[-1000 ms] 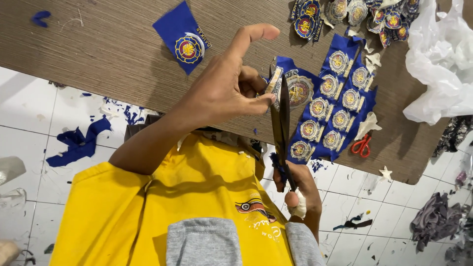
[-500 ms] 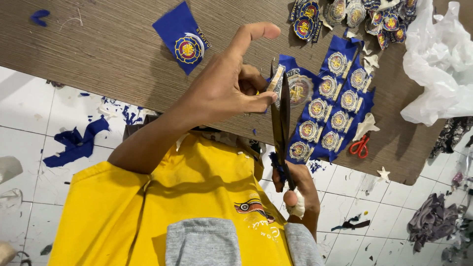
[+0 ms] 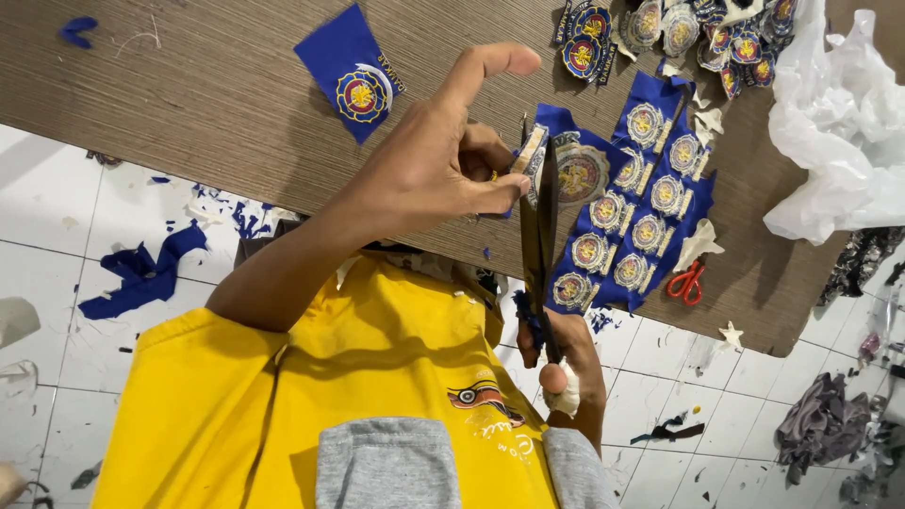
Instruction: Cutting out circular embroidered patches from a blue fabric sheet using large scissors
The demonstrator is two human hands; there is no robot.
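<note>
My left hand reaches over the brown table and pinches a small round embroidered badge between thumb and fingers, with the index finger raised. My right hand, one finger wrapped in white bandage, grips the handles of long dark scissors. The blades point away from me and meet the badge's edge. Just behind the blades lies a blue cloth sheet with several gold-and-blue badges stitched on it.
A single blue patch lies on the table to the left. Several cut-out badges are piled at the far edge, next to a white plastic bag. Small red scissors lie near the table's corner. Blue scraps litter the white tiled floor.
My left hand and the badge have shifted slightly along the scissor blades. My right hand stays in place on the handles.
</note>
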